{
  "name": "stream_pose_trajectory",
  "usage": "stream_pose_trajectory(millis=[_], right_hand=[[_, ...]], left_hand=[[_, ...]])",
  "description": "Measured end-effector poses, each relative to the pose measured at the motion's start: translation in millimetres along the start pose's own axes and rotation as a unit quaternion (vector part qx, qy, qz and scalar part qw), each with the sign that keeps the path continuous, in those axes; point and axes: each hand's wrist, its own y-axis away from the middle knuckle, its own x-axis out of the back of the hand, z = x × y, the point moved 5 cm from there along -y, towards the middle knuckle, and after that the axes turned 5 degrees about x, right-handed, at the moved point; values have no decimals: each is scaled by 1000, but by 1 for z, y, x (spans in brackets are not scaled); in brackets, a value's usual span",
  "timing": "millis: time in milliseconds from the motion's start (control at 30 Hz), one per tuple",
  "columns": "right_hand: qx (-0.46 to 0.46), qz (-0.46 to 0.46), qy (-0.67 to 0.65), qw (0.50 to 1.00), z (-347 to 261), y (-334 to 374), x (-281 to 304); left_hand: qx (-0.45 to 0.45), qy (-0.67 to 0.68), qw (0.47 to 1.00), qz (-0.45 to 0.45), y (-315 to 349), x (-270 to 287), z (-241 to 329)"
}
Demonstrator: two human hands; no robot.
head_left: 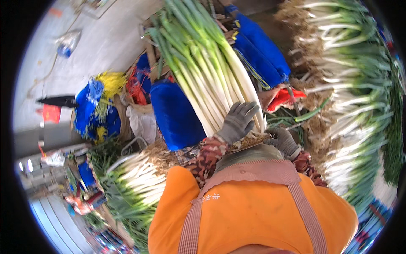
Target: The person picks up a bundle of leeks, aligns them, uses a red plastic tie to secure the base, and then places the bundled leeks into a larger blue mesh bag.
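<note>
A bundle of long green onions (211,80) lies in front of me, green tops away from me and white ends toward me. My left hand (239,122), in a grey glove, rests on the white stalks near their lower ends with its fingers stretched out. By the root ends at the bundle's right, my right hand (282,142) has its gloved fingers curled in. What those fingers hold, if anything, is hidden. Blue padded supports (175,114) flank the bundle, the other blue pad (262,51) being on the right.
A long heap of green onions (347,101) runs along the right, roots toward me. Another pile of onions (139,182) lies at the lower left. Blue and yellow ties (99,106) fill a sack at the left. Farther left is another person (80,203).
</note>
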Motion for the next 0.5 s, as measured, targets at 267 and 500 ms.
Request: stream_pose_trajectory(millis=[267,500], right_hand=[[119,25,90,989,-22,10,19],[52,-20,-54,997,-3,27,34]], left_hand=[[37,-204,978,20,-66,-42,-17],[37,-198,979,27,-49,-68,-30]])
